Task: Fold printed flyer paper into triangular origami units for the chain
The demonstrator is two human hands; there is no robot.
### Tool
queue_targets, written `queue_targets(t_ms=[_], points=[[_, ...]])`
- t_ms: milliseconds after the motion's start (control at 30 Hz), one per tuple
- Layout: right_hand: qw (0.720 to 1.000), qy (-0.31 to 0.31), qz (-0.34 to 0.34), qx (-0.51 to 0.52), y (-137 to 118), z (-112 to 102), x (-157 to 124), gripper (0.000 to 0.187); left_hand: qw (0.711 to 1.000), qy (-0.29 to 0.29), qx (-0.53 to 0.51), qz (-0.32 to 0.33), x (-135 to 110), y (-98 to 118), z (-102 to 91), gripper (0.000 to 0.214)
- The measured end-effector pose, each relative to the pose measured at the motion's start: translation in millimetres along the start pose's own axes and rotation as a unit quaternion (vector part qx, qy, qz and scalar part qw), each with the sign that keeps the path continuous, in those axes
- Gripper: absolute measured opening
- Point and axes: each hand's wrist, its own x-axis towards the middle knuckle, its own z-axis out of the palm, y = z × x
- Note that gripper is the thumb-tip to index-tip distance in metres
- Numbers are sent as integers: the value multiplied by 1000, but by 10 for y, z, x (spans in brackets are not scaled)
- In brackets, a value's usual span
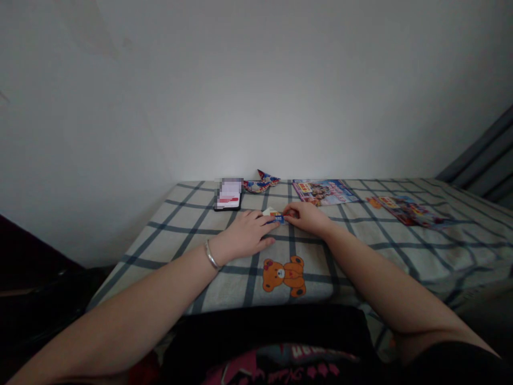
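Observation:
A small folded piece of colourful printed paper (276, 218), blue, yellow and white, lies on the checked cloth between my hands. My left hand (249, 232) rests flat with its fingers stretched out, the fingertips on the paper's left part; a silver bangle circles that wrist. From the other side, my right hand (306, 216) pinches the paper's right end between thumb and fingers. Parts of the paper are hidden under the fingers. Just beyond lies a folded, pointed shape of red, white and blue printed paper (261, 184).
A phone (228, 195) with a lit, partly blurred screen lies beyond my left hand. Two colourful printed sheets or booklets, one farther back (324, 191) and one to the right (412, 211), rest on the checked cloth (168, 246). A white wall (256, 91) borders the far edge.

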Motion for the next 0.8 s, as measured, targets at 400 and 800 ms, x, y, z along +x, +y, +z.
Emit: queue_targets(t_ms=[400, 800], points=[[996, -14, -91, 6, -14, -21, -11, 24, 999, 14, -4, -39, -23, -15, 36, 45], [975, -26, -220, -11, 68, -50, -17, 13, 986, -49, -131, 94, -5, -126, -67, 38]])
